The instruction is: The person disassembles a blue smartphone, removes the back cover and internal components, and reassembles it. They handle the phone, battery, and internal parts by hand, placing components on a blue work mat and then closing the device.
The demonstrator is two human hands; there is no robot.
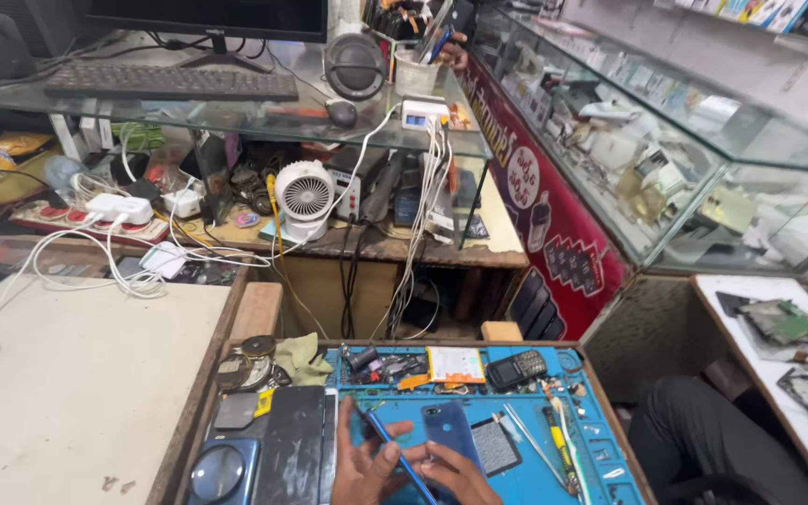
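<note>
Phone (449, 428), blue, lies back-up on the blue mat (600, 449), right btwn both hands at the bottom edge of view. Its lower end sits under the right hand (455, 475), whose fingers curl onto it w/ the thumb near the phone's left edge. Left hand (367, 463) is just left of the phone, palm up, fingers half spread, thumb reaching toward it. A thin blue tool (396, 451) runs slantwise across the left hand's fingers down to the right hand; can't tell which hand actually grips it, or whether the tip touches the phone.

Phone looks glossy dark blue, rounded corners, small camera block near its top left corner, top end pointing away from the hands. Back cover seems on; a seam or gap can't be made out.

Just right of the phone: a dark grey rectangular part (496, 446), touching or nearly so. Further right, tweezers (533, 441) and a yellow-handled tool (561, 447) lie along the mat. Beyond the hands, at the mat's far edge: a small keypad phone (516, 368) and a flat battery (455, 365) w/ orange trim. Left of the left hand: a black slab (287, 444) and a round magnifier (218, 473). Well past the hands, a small white fan (306, 196) sits on the lower shelf.
</note>
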